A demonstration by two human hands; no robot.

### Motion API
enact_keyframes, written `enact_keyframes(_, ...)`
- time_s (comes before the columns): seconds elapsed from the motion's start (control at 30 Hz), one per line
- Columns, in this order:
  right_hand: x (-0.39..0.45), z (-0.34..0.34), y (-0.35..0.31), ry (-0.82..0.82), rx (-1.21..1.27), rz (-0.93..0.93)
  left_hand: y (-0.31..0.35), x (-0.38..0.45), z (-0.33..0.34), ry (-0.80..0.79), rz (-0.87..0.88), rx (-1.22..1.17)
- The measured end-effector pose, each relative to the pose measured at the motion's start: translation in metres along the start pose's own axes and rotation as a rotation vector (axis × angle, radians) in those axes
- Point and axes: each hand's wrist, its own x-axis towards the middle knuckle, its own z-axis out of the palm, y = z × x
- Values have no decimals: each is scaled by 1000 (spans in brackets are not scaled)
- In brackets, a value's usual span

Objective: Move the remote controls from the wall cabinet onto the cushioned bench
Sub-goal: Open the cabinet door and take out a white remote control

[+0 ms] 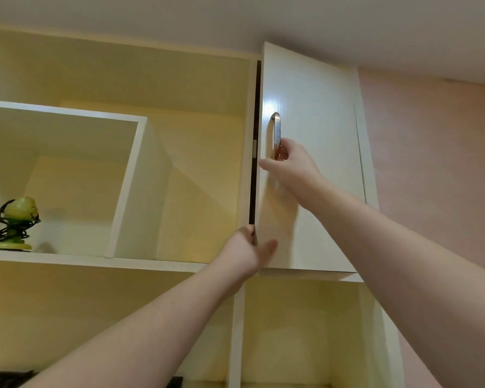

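Note:
I look up at a white wall cabinet whose door stands slightly ajar, with a dark gap along its left edge. My right hand is curled around the lower end of the metal handle. Lower down, my left hand grips the door's left edge near its bottom corner, fingers tucked behind the edge and thumb on the front. The inside of the cabinet is hidden behind the door. No remote controls and no cushioned bench are in view.
Open cream shelves lie left of the door. A green ornament wrapped in black cord stands on the left shelf. More open compartments sit below. A pink wall is to the right, and the ceiling is close above.

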Motion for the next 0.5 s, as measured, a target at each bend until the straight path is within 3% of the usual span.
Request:
enact_keyframes(0.07, -5, 13, 2, 99, -324, -9, 1, -3, 0, 15, 18, 1)
enact_keyframes(0.13, -12, 26, 2, 118, -479, 20, 4, -6, -1, 29, 33, 32)
enact_keyframes(0.27, -16, 36, 3, 119, -574, 92, 6, -12, -2, 36, 55, 78)
enact_keyframes(0.5, -29, 5, -9, 131, -561, -16, 23, -32, 2, -4, 137, 26)
